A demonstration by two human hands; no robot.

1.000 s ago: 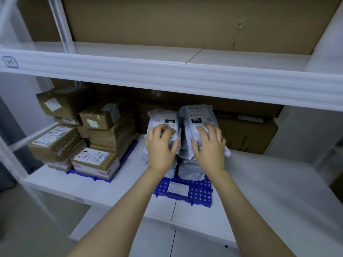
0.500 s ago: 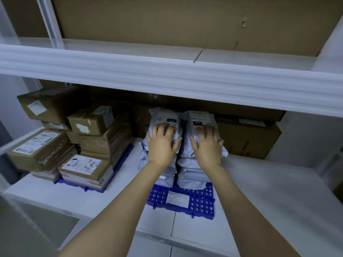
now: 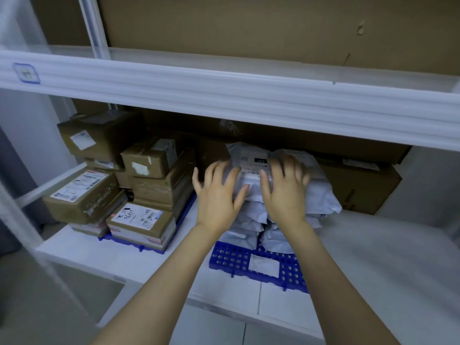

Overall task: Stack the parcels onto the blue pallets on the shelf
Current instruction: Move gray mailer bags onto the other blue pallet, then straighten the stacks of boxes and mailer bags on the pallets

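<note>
The stack of white mailer parcels (image 3: 251, 185) sits on the blue pallet (image 3: 231, 260) at 12 o'clock from the person, long axis running front to back. The right hand (image 3: 283, 190) lies flat on the top parcel, fingers spread, gripping nothing; the left hand (image 3: 219, 192) is splayed at the stack's 9 o'clock edge, equally near. Cardboard boxes (image 3: 151, 168) crowd 9 o'clock, a large carton (image 3: 361, 188) stands at 2 o'clock, and the upper shelf beam (image 3: 224, 95) limits headroom.

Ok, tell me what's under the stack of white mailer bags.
The stack of white mailer bags sits on a blue perforated pallet, which lies on the white shelf. A white label shows on the pallet's bare front. The part beneath the bags is covered.
</note>
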